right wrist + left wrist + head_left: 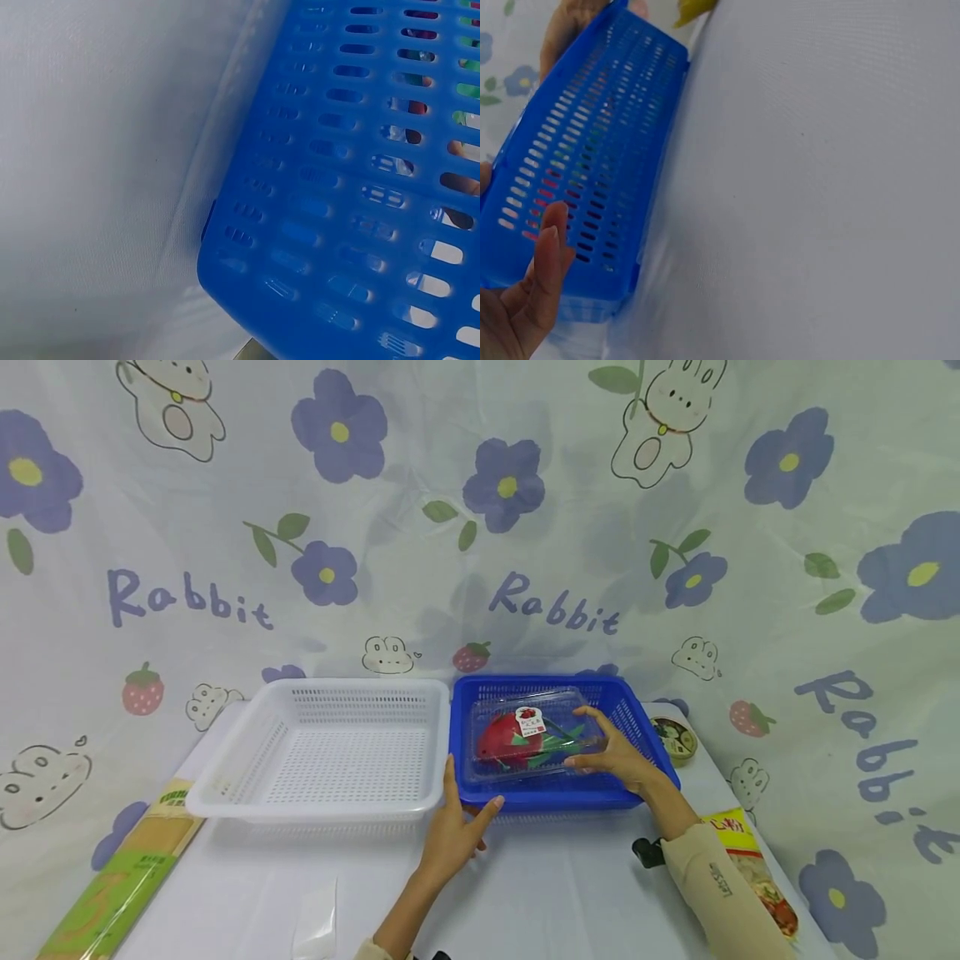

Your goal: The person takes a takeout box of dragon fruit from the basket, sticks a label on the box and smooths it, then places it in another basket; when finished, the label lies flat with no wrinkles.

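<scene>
A clear plastic fruit box [558,703] with a white label lies tilted in the blue basket [540,802]. Inside it shows a red, green-tipped fruit [498,743], seemingly a dragon fruit. My right hand [618,760] grips the box's right end between thumb and fingers. At the basket's front left corner is my left hand [450,839], its index finger straight along the corner and its thumb by the front rim. In the left wrist view, several left fingers [547,255] stand before the slotted wall. The right wrist view shows mainly the basket's outside.
A white basket [322,814] stands directly left of the blue one. On the left lies a green and tan packet [120,877], with a small clear sachet [315,922] nearer the middle. To the right are a round tin [675,739] and a yellow-topped bag [738,843]. A printed curtain hangs behind.
</scene>
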`<state>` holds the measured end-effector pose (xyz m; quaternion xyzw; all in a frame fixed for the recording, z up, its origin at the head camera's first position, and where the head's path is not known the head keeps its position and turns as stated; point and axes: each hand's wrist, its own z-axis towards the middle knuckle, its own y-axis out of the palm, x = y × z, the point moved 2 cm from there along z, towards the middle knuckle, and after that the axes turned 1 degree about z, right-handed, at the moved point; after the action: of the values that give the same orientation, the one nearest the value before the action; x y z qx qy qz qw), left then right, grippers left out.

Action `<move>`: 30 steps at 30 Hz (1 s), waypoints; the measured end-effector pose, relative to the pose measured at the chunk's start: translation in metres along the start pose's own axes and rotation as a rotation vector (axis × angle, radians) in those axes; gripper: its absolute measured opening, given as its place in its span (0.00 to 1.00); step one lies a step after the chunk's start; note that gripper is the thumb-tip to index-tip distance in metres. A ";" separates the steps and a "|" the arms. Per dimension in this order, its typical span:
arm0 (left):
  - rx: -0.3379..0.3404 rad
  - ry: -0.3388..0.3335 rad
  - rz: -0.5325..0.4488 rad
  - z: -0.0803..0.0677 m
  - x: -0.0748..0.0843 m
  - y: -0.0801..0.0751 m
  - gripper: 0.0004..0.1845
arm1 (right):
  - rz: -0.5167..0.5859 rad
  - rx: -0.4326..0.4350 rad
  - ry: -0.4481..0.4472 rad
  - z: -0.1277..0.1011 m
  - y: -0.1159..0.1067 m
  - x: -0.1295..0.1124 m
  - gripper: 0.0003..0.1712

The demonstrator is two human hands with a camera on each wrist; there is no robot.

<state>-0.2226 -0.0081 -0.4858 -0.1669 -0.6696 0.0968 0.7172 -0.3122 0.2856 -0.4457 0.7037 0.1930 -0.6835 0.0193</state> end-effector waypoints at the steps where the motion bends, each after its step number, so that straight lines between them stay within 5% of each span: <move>1: 0.000 -0.001 0.002 0.000 0.000 0.000 0.58 | -0.002 0.001 0.003 0.000 0.000 0.000 0.54; 18: 0.005 -0.003 0.001 0.000 -0.001 -0.001 0.58 | 0.012 -0.043 0.045 -0.002 0.002 0.000 0.59; 30: -0.016 -0.002 -0.008 0.000 0.001 -0.001 0.58 | -0.011 -0.050 0.103 -0.002 0.003 0.003 0.71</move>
<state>-0.2231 -0.0091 -0.4846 -0.1697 -0.6717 0.0889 0.7157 -0.3099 0.2840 -0.4493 0.7361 0.2148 -0.6414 0.0229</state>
